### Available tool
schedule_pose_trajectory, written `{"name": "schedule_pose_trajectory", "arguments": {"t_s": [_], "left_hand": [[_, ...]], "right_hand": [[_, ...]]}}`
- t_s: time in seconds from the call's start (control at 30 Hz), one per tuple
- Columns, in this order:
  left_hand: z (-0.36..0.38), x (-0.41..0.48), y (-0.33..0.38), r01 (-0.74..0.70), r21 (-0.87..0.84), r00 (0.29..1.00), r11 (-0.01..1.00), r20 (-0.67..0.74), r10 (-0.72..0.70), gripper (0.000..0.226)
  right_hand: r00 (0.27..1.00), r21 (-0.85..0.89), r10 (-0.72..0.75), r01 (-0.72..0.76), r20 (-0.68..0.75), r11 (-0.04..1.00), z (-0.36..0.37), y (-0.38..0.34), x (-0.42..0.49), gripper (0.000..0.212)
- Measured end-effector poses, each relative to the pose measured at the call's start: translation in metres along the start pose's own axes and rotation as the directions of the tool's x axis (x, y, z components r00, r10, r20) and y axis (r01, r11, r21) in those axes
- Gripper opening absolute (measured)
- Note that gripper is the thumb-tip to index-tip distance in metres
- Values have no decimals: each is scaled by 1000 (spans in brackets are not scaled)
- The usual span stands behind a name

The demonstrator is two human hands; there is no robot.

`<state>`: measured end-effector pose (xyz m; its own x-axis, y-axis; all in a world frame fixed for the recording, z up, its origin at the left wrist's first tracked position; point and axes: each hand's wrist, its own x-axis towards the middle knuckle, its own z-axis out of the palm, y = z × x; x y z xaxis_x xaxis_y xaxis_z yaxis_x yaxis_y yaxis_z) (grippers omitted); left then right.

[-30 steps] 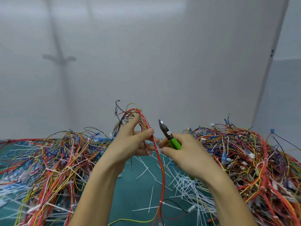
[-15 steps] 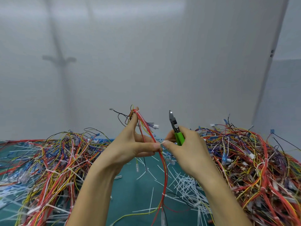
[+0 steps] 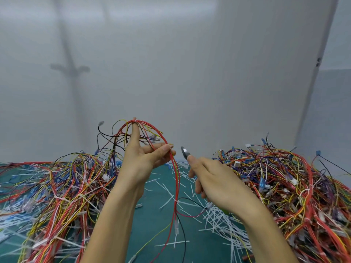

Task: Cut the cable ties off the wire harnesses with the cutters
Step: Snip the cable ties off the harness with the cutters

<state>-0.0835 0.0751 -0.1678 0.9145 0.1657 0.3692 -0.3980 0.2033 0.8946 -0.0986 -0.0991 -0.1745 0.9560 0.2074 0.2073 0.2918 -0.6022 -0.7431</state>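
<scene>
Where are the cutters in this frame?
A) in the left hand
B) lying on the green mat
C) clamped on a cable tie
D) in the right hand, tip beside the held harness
D: the right hand grips the cutters, their metal tip just right of the wire harness that the left hand holds up.

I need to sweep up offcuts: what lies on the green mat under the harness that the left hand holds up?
Loose white cable ties lie scattered on the green mat under the harness. The left hand and the right hand with the cutters hide the mat beneath them.
</scene>
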Motion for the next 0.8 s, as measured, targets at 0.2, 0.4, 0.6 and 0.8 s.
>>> {"name": "schedule_pose_trajectory", "arguments": {"t_s": [0.2,0.4,0.6,0.8], "left_hand": [[1,0,0,5,61,999,998,51,-8,99],[2,-1,0,20,74,999,997,40,-23,100],[1,0,0,8,100,998,995,54,-14,97],[1,-2,2,17,116,998,993,60,-24,93]], "right_hand": [[999,-43,-42,42,-13,998,6,-6,-1,59],[1000,-33,-18,18,-18,999,6,-6,-3,61],[996,-68,-59,54,-62,996,7,-8,-5,66],[988,-161,-114,96,-107,982,9,-9,-6,68]]}}
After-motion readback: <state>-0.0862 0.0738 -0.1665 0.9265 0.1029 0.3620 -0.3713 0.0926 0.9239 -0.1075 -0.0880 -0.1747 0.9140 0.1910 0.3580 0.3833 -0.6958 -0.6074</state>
